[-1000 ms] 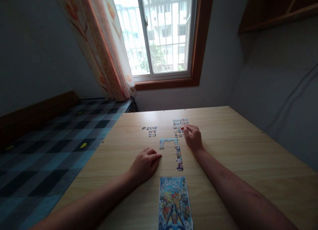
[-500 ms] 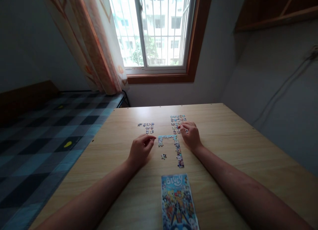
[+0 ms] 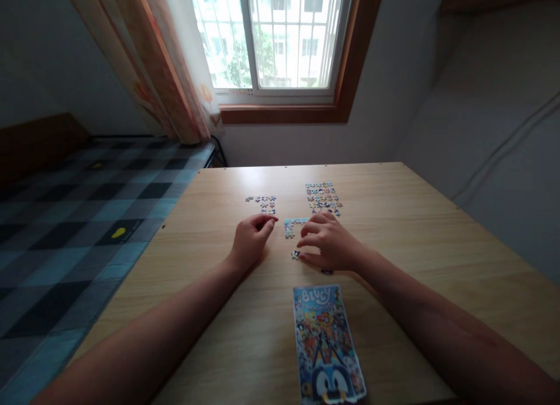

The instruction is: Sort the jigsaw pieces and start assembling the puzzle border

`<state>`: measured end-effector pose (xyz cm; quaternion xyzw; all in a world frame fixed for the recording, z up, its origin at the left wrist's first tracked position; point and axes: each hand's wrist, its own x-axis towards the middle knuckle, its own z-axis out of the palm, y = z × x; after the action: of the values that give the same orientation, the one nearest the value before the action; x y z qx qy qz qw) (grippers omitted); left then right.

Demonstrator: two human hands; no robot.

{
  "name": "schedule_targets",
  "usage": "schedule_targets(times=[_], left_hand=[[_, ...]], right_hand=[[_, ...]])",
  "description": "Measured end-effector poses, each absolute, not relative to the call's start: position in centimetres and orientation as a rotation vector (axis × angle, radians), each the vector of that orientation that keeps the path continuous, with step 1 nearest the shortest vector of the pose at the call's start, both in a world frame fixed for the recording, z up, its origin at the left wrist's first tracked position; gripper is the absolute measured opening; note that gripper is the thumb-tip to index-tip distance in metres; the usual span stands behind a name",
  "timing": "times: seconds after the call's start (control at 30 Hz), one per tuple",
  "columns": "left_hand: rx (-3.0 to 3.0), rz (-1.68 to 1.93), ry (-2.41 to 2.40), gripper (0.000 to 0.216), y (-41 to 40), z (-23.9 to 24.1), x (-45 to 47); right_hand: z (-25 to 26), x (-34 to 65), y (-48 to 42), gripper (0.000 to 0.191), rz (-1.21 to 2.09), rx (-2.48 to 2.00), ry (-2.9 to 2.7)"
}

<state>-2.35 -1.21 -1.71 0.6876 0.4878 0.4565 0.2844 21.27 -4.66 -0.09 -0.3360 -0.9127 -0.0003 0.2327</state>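
Note:
On the wooden table (image 3: pixel 415 236) my left hand (image 3: pixel 250 241) rests with its fingertips pinched together, just left of the joined puzzle strip (image 3: pixel 292 224); whether it holds a piece I cannot see. My right hand (image 3: pixel 329 244) lies over the strip's right part, fingers curled, its thumb beside a small loose puzzle piece (image 3: pixel 296 254). Two groups of loose pieces lie further back: a small one (image 3: pixel 262 202) on the left and a larger one (image 3: pixel 322 196) on the right. A colourful "Bluey" picture card (image 3: pixel 326 344) lies near the front edge.
A bed with a blue and black checked cover (image 3: pixel 87 218) stands left of the table. Behind the table are a window with bars (image 3: pixel 271 37) and an orange patterned curtain (image 3: pixel 161 66). A grey wall runs along the right.
My right hand has left the far pile of pieces and come back over the joined strip near the single loose piece. My left hand has moved forward to the strip's corner. The view tilted down.

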Motion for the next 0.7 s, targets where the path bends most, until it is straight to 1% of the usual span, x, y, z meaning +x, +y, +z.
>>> schedule_targets(times=[0.13, 0.23, 0.43, 0.7], left_hand=[[1.852, 1.233, 1.309, 0.021, -1.4, -1.7, -2.2], [1.878, 1.254, 1.298, 0.02, -1.4, -1.8, -2.2], [1.957, 1.247, 1.322, 0.02, -1.6, -2.0, -2.1], [2.331, 1.197, 1.21, 0.019, -2.7, -1.4, -1.8]], right_hand=[[0.0, 20.3, -5.5, 0.029, -0.042, -0.962, -2.586], [0.0, 20.1, -5.7, 0.025, -0.019, -0.976, -2.593], [-0.4, 19.9, -5.8, 0.009, 0.112, -0.929, -2.522], [-0.3, 21.3, -4.9, 0.017, 0.105, -0.937, -2.55]])
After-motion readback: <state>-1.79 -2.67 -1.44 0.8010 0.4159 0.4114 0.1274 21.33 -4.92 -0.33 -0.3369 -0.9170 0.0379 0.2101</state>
